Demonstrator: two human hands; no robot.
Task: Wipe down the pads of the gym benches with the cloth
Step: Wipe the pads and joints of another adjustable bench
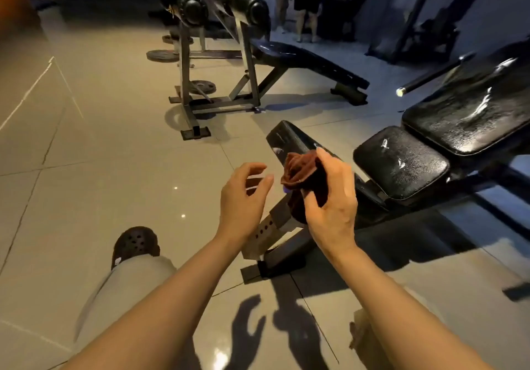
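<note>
Brown terry, bunched and rumpled: that is the cloth, and before it touches any pad it wants opening out, since a wad wipes only with its ridges. Working across from the left, the left hand hangs free in the air just beside the bundle, its fingers loosely curled and a little apart, holding nothing. It is well placed to catch a loose corner and draw the fabric flat, or fold it into a neat square that gives a broad face to press with.

Next comes the cloth itself, held up in front of the dark cylindrical roller pad at the near end of the bench, not resting on it as far as this angle lets me judge. Its crumpled top stands above and to the left of the gripping fingers, while a darker tail hangs below the palm.

The right hand grips the bundle, the thumb on the near side and the fingers curled round the far side, mostly hidden by the fabric.

Further right lie the seat pad and the long back pad, both black and glossy with pale scuffs. Long, overlapping strokes along their length would serve best.
</note>
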